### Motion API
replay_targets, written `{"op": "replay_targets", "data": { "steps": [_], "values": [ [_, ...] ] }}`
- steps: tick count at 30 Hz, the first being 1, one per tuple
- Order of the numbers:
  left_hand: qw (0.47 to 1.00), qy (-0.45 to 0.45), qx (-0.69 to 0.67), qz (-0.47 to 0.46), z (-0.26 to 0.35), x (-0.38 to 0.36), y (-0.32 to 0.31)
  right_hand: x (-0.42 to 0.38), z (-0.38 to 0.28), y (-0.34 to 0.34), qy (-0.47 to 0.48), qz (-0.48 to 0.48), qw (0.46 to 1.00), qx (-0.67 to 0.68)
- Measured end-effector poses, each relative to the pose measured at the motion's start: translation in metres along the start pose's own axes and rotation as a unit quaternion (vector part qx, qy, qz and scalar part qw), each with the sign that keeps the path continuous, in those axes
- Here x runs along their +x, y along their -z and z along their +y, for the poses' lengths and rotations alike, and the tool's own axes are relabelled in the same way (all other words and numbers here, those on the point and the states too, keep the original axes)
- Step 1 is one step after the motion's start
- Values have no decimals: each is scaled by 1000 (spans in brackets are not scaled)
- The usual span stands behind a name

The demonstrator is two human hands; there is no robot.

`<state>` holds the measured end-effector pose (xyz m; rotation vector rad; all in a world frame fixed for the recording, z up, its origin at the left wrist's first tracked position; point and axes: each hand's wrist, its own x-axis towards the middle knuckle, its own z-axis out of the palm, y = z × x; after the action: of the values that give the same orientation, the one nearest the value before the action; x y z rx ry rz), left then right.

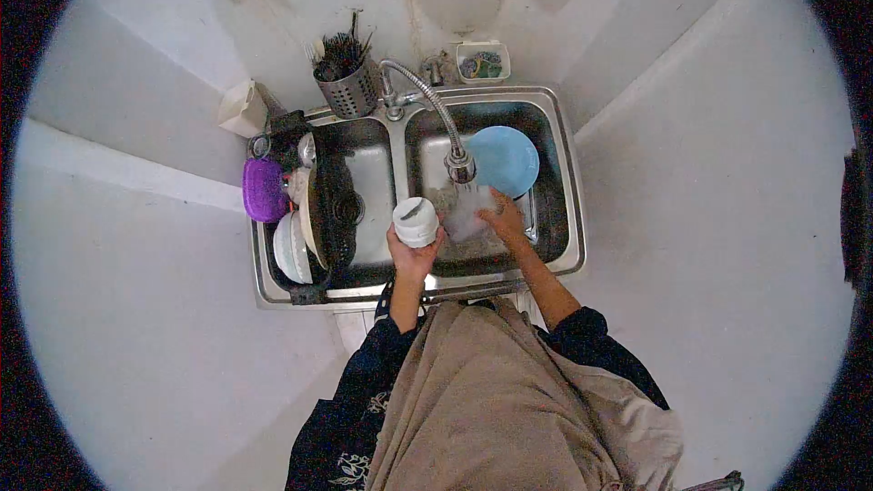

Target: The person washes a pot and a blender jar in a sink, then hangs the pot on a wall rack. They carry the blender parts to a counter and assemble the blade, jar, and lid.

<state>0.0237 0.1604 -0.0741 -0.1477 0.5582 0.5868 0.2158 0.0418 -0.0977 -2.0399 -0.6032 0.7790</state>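
Note:
My left hand (414,255) is wrapped round a white lidded tub (416,218), held upright over the divider side of the right basin (435,141). A dark mark shows on the tub's top. Under the faucet head (461,165), my right hand (502,218) has its fingers curled at the edge of a translucent whitish item (469,211); running water blurs its shape and I cannot tell its kind. Behind that hand, a light blue plate (504,161) leans in the right basin. The faucet's flexible metal neck (435,102) arches down over this basin.
On the left, a black dish rack (338,218) holds bowls (289,247) and a purple container (263,189). A perforated metal holder (350,94) with cutlery stands behind the left basin (371,173). Near the taps sits a white tray (484,62) with scrubbers. Walls enclose both sides.

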Motion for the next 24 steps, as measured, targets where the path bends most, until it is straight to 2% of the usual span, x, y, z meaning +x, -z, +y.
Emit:
{"op": "replay_targets", "data": {
  "steps": [2, 5, 7, 8, 10, 14, 17, 20, 23, 24],
  "values": [
    [1000, 0, 9, -17, 5, -8, 4, 4, 34, -3, -126, -6, 976, 180],
    [1000, -5, -8, -29, 7, -11, 10, 16, 108, -19, -63, -28, 971, 227],
    [1000, -3, -19, -23, 7, -15, 7, 18, 122, -16, -101, -57, 943, 313],
    [999, 4, -22, -26, 7, -14, 9, 5, 90, -3, -205, -63, 876, 432],
    [999, 19, -28, -33, 6, -12, 12, -16, 39, 12, -194, -83, 855, 474],
    [1000, 0, -5, 6, 1, -15, 11, -18, 22, 18, -203, -134, 781, 574],
    [1000, -4, -5, 13, -2, -15, 12, -31, -18, 24, -226, -59, 829, 509],
    [1000, -16, -8, 19, -1, -15, 18, -22, -26, 19, -225, -62, 832, 504],
    [1000, -25, -13, 11, 2, -18, 23, -3, -17, 1, -149, -96, 859, 480],
    [999, -23, -24, 10, 3, -19, 22, 1, -18, -4, -155, -76, 880, 442]
  ]
}}
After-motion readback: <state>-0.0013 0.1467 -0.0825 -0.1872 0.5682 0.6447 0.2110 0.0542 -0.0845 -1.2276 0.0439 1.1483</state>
